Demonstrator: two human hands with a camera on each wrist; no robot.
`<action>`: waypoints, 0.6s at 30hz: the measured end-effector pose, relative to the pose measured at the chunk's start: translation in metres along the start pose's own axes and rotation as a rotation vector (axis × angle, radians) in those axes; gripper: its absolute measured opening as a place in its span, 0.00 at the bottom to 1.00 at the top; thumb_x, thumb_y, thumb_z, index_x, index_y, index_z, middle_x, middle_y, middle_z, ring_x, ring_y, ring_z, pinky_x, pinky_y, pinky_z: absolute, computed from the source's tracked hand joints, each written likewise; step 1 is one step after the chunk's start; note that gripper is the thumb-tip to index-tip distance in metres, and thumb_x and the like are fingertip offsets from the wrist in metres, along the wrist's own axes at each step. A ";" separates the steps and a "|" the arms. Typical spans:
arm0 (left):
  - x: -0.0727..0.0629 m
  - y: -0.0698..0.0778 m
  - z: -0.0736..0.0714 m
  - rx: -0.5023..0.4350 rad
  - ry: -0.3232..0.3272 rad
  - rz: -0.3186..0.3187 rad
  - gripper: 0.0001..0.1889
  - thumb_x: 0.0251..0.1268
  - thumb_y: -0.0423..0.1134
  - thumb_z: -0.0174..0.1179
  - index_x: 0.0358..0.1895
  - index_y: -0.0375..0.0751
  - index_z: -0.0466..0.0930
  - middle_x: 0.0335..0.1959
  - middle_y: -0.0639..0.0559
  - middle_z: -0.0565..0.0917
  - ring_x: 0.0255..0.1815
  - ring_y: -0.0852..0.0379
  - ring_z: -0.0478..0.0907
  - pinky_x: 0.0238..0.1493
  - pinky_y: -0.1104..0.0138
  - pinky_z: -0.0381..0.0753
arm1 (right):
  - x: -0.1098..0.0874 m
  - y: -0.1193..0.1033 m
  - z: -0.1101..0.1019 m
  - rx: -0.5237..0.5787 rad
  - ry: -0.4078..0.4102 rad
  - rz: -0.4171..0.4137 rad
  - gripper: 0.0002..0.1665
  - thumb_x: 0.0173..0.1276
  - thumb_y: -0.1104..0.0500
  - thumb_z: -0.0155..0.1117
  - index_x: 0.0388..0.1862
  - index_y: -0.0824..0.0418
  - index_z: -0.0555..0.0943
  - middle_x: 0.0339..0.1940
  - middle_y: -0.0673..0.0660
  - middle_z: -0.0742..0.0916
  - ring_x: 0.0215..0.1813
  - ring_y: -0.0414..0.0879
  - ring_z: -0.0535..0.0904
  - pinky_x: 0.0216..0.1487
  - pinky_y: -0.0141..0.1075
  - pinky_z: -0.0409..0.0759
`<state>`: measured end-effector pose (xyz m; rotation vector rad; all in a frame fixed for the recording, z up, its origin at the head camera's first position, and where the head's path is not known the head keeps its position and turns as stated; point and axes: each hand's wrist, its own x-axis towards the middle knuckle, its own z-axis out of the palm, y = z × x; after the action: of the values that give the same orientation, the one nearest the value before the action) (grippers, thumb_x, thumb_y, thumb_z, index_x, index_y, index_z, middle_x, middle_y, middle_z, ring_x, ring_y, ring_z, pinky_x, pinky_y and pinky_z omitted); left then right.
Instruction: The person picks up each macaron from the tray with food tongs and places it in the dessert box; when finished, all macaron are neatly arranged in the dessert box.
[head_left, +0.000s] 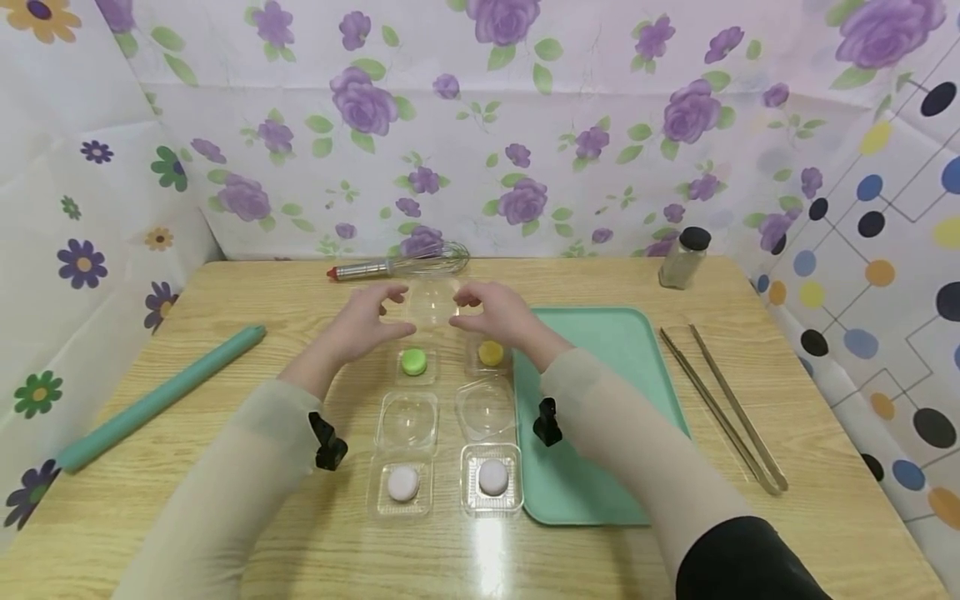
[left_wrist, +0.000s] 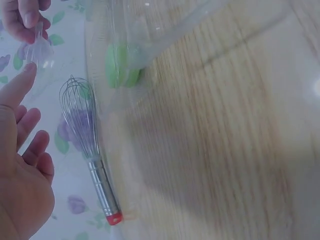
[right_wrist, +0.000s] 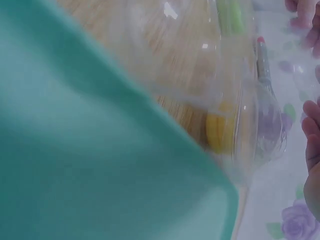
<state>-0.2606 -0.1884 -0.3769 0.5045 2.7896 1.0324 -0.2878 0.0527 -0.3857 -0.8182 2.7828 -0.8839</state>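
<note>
My left hand [head_left: 369, 319] and right hand [head_left: 492, 312] face each other at the far side of the table. Thumbs and fingers grip opposite edges of a clear plastic box [head_left: 433, 302], whose far details are faint. Just nearer is an open clear box with a green macaron [head_left: 414, 362]; a yellow macaron [head_left: 491, 353] sits in one below my right wrist. Closer still, a pale pink macaron [head_left: 403, 483] and a pale lilac macaron [head_left: 493, 477] rest in open boxes, clear lids folded back. In the left wrist view, the left thumb reaches the plastic's edge.
A green tray [head_left: 600, 492] lies under my right forearm. Metal tongs [head_left: 723, 408] are to its right, and a black-capped jar [head_left: 684, 258] stands behind. A whisk [head_left: 401, 262] lies along the back edge; a green rolling pin [head_left: 161, 398] is at left.
</note>
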 end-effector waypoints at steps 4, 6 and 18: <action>0.001 0.001 0.000 0.034 0.016 0.021 0.41 0.55 0.43 0.67 0.69 0.35 0.57 0.62 0.37 0.67 0.56 0.35 0.67 0.55 0.49 0.68 | -0.003 0.003 -0.003 -0.023 -0.033 -0.017 0.25 0.64 0.48 0.64 0.55 0.61 0.78 0.50 0.54 0.82 0.53 0.47 0.75 0.56 0.40 0.71; 0.002 0.001 0.001 0.058 0.024 0.030 0.44 0.52 0.44 0.69 0.70 0.35 0.55 0.64 0.38 0.65 0.58 0.37 0.66 0.57 0.49 0.67 | -0.004 0.004 -0.004 -0.027 -0.048 -0.028 0.25 0.64 0.49 0.64 0.54 0.62 0.78 0.49 0.55 0.83 0.52 0.48 0.76 0.55 0.40 0.71; 0.000 0.004 0.002 0.246 0.002 0.109 0.49 0.45 0.49 0.73 0.70 0.39 0.56 0.69 0.41 0.60 0.69 0.41 0.53 0.68 0.46 0.46 | -0.006 -0.001 -0.002 -0.052 -0.099 -0.067 0.25 0.62 0.50 0.66 0.54 0.63 0.78 0.50 0.54 0.83 0.52 0.47 0.78 0.55 0.39 0.73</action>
<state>-0.2594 -0.1837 -0.3757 0.6899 2.9353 0.7094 -0.2826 0.0563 -0.3841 -0.9415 2.7176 -0.7623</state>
